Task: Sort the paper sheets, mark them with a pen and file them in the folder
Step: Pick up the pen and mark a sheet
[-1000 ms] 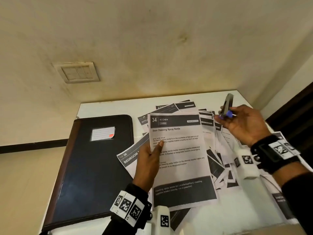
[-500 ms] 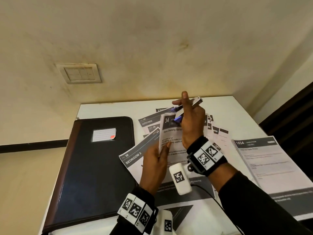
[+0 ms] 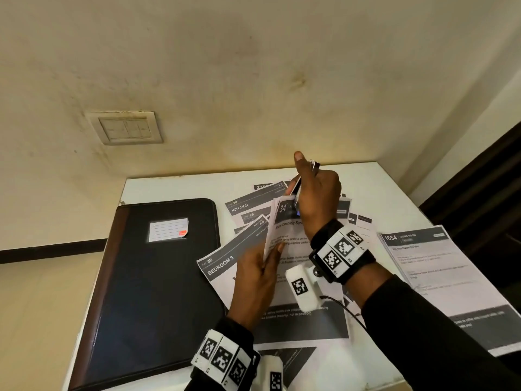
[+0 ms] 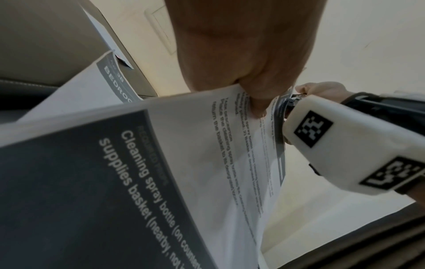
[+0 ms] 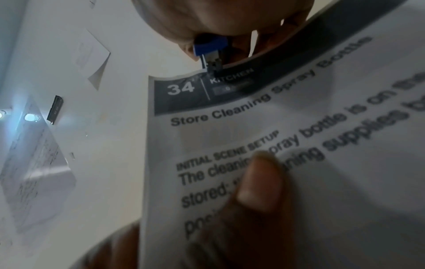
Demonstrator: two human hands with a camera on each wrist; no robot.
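Head view: left hand (image 3: 255,280) pinched the left edge of the "34 KITCHEN" sheet (image 3: 284,230), thumb on the printed face, fingers behind – sheet lifted off the pile and curled toward the person. Right hand (image 3: 317,198) was closed around a small blue-and-grey tool (image 3: 297,206) at the sheet's top edge, index finger sticking up. Tool looked more like a stapler than a pen, could not tell for sure.

Right wrist view: the tool's blue end (image 5: 210,45) poked out below the curled fingers, its dark metal tip touching the top edge of the sheet (image 5: 299,145) right at the header band beside "34". Left thumb (image 5: 260,180) pressed on the text lines lower down.

Left wrist view: same sheet (image 4: 184,145) filled the frame, dark footer band nearest the camera, thumb and finger of the left hand (image 4: 253,54) clamped on its edge. The "BEDROOM" sheet (image 4: 115,78) lay behind it.

On the white table (image 3: 174,190) – closed black folder (image 3: 158,283) with brown spine at the left, white label on its cover. "BEDROOM 3" sheet (image 3: 225,263) just beside the folder's right edge, partly under the left hand. More "KITCHEN" sheets (image 3: 248,204) fanned out behind it, overlapping. "1654 LIVING ROOM" sheet (image 3: 434,272) lay apart at the right, near the table edge. Switch plate (image 3: 125,127) on the stained wall behind.
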